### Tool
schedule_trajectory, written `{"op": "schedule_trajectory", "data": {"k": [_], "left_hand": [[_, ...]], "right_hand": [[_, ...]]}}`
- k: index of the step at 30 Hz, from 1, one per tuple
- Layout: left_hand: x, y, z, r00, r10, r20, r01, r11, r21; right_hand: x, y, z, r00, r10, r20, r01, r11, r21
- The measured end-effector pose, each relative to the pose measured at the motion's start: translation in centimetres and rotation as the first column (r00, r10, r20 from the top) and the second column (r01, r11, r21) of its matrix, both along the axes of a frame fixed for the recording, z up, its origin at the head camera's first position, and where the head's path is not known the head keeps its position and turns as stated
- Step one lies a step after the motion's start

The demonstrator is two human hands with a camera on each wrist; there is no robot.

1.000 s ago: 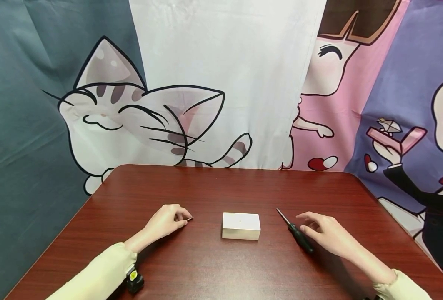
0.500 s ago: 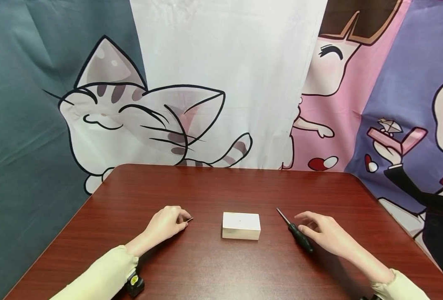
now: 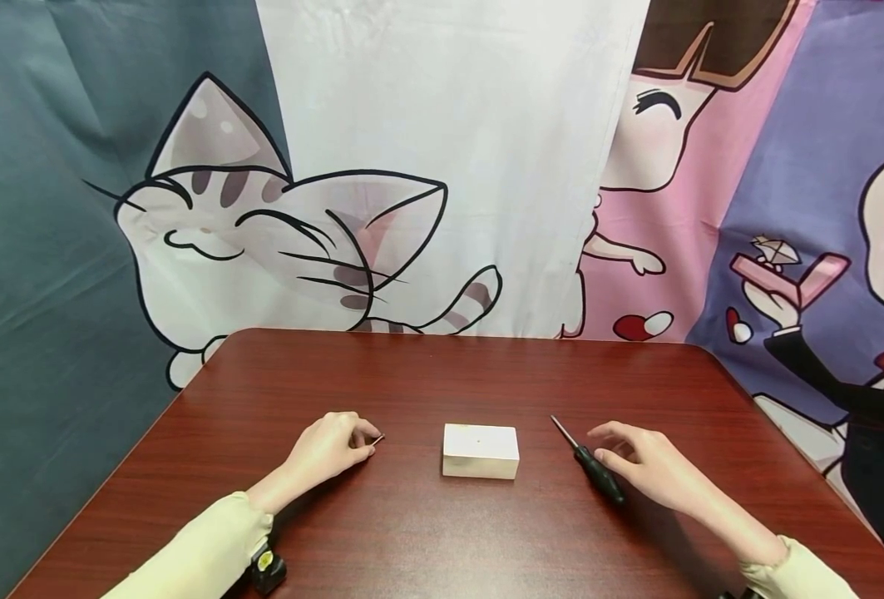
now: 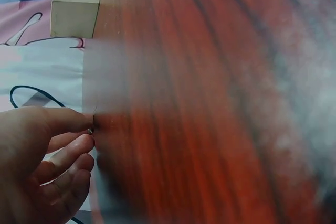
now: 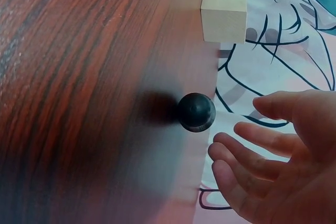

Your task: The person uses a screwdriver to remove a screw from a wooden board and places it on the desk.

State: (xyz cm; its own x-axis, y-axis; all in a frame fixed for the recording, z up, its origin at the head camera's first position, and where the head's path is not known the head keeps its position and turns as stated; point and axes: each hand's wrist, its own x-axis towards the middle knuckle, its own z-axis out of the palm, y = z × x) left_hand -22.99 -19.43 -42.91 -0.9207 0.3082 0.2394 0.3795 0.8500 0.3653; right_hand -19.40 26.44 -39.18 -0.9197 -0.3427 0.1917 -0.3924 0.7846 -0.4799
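Between thumb and fingertips, my left hand point(image 3: 329, 443) pinches a small screw point(image 3: 379, 438), slim and mostly hidden by the fingers. In the left wrist view only a metallic glint of it shows. A pale wooden block point(image 3: 480, 452) lies mid-table with a small dark hole in its top. To its right is a screwdriver point(image 3: 599, 476) with a black handle, its shaft pointing away and to the left. My right hand point(image 3: 654, 467) hovers beside that handle, fingers loosely bent and holding nothing. The right wrist view shows the handle's round end point(image 5: 196, 112) just off the fingertips.
The reddish-brown wooden table point(image 3: 442, 374) has rounded far corners. Behind it hangs a cloth backdrop point(image 3: 442, 125) with a cartoon cat and figures. A small black wrist device point(image 3: 268, 572) is strapped at the left sleeve.
My right hand has shifted very slightly left, closer to the screwdriver handle. The left hand has dipped a touch at the same spot. Block and screwdriver have stayed put.
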Motion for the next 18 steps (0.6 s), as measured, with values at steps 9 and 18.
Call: {"op": "schedule_trajectory", "data": {"k": [9, 18], "left_hand": [[0.1, -0.5, 0.2, 0.999, -0.023, 0.023, 0.024, 0.998, -0.057], [0.6, -1.2, 0.6, 0.999, -0.050, -0.001, 0.050, 0.994, -0.100]], "right_hand": [[0.4, -0.8, -0.2, 0.999, -0.007, -0.032, 0.007, 1.000, -0.006], [1.1, -1.8, 0.1, 0.992, -0.052, -0.118, 0.069, 0.988, 0.140]]}}
